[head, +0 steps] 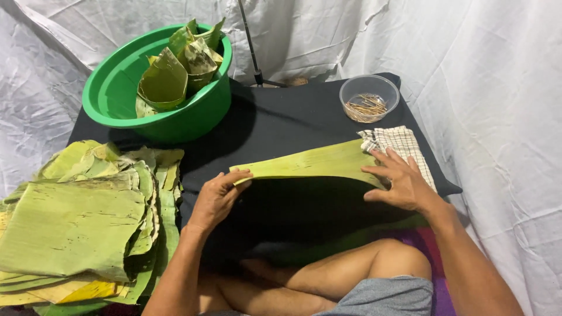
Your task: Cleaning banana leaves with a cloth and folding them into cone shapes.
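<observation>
A long strip of green banana leaf [310, 162] lies across the black cloth-covered table [281, 117]. My left hand [218, 198] pinches the leaf's left end between thumb and fingers. My right hand [399, 180] rests flat on the leaf's right end with fingers spread, touching the edge of a checked cloth [404, 143]. My bare knees show below the table edge.
A thick stack of banana leaves [82, 216] lies at the left. A green basin [117, 93] at the back left holds several folded leaf cups [175, 73]. A clear plastic bowl of wooden picks [369, 98] stands at the back right. White sheeting hangs all around.
</observation>
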